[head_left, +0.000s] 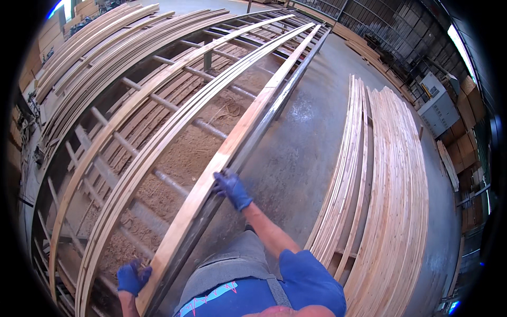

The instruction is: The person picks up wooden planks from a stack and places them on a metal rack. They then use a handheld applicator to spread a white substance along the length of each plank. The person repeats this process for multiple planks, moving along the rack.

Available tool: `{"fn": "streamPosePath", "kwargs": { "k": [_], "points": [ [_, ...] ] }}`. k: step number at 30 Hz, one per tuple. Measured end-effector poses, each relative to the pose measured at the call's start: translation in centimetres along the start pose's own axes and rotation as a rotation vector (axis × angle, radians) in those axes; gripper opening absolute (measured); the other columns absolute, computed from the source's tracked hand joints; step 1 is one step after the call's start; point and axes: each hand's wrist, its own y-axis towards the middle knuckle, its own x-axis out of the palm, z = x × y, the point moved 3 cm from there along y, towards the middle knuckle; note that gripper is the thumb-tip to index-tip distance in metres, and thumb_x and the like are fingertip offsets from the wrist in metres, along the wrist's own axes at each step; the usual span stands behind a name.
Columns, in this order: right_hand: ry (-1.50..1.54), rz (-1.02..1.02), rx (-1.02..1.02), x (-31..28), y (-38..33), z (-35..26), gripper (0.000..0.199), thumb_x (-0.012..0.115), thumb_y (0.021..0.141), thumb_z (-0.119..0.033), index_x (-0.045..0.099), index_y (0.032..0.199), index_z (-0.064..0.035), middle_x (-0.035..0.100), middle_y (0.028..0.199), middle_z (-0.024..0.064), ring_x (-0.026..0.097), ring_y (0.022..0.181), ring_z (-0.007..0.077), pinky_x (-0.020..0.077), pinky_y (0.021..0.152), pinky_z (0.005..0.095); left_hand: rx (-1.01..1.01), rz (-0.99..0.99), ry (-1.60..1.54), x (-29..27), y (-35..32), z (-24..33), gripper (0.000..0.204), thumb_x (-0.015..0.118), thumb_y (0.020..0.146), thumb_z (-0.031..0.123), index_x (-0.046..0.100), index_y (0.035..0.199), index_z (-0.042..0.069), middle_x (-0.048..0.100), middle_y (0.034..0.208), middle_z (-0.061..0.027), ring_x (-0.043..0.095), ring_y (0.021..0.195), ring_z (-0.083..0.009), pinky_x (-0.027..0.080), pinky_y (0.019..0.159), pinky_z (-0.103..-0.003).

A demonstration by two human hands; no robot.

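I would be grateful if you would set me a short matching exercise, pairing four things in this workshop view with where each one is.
Things
1. Blue-gloved right hand
2. Loose brown sawdust
3. Boxy pale grey cabinet
4. Wide layer of long pale wooden boards

Places
A. Lying along the smooth grey floor, right of the person
B. Below the grey cylindrical metal rollers
C. At the edge of the long, flat wooden plank nearest the person
D. Toward the far right wall

Pairs: 1-C, 2-B, 3-D, 4-A
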Motion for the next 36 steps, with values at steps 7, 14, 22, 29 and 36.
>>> {"fn": "streamPosePath", "kwargs": {
  "k": [7, 14, 22, 29, 36],
  "points": [
    [0.097, -0.286, 0.126, -1.7, 2.1, -2.0, 0.036, 0.062, 0.092, -0.031, 0.054, 0.117, -0.0061, 0.061, 0.09, 0.0046, 0.062, 0.077, 0.0125, 0.0499, 0.061, 0.0268, 0.14, -0.163, -0.25, 5.4, 21.7, 19.9, 0.068, 0.069, 0.079, 0.045, 0.055, 0.127, 0.0, 0.062, 0.118, -0.0232, 0.061, 0.11, -0.0357, 0.048, 0.094, -0.04],
    [-0.114, -0.72, -0.07, -7.6, 9.5, -3.0, 0.03, 0.061, 0.092, -0.024, 0.063, 0.111, 0.0, 0.066, 0.089, 0.0039, 0.059, 0.081, 0.0103, 0.0507, 0.072, 0.0274, 0.169, -0.378, 0.054, 7.5, 30.2, 28.0, 0.094, 0.072, 0.071, 0.054, 0.039, 0.138, -0.004, 0.055, 0.127, -0.0263, 0.056, 0.115, -0.0387, 0.045, 0.098, -0.043],
    [0.346, -0.061, 0.19, -25.7, 28.1, -13.9, 0.054, 0.047, 0.096, -0.048, 0.047, 0.132, -0.0085, 0.062, 0.117, 0.0135, 0.063, 0.099, 0.0263, 0.0528, 0.076, 0.0386, -0.127, -0.508, -0.193, 7.2, 30.7, 25.5, 0.038, 0.065, 0.076, 0.032, 0.065, 0.107, 0.009, 0.067, 0.086, -0.0225, 0.066, 0.083, -0.0417, 0.053, 0.072, -0.047],
    [0.804, 0.063, 0.113, -33.2, 47.4, -18.9, 0.064, 0.048, 0.083, -0.074, 0.055, 0.095, -0.0112, 0.056, 0.068, 0.0029, 0.059, 0.061, 0.0208, 0.0536, 0.053, 0.038, -0.137, -0.297, -0.097, 0.5, 29.4, 30.8, 0.032, 0.067, 0.075, 0.026, 0.066, 0.104, 0.012, 0.066, 0.082, -0.021, 0.065, 0.081, -0.0391, 0.052, 0.069, -0.044],
    [1.126, -0.239, -0.001, -29.5, 48.4, -24.8, 0.058, 0.046, 0.088, -0.064, 0.061, 0.091, -0.0086, 0.053, 0.062, -0.0007, 0.05, 0.05, 0.016, 0.0443, 0.046, 0.0332, -0.122, 0.165, -0.071, -4.1, 26.9, 32.2, 0.021, 0.069, 0.068, 0.016, 0.069, 0.086, 0.006, 0.067, 0.081, -0.0186, 0.065, 0.076, -0.0392, 0.052, 0.071, -0.043]
  ]
}}
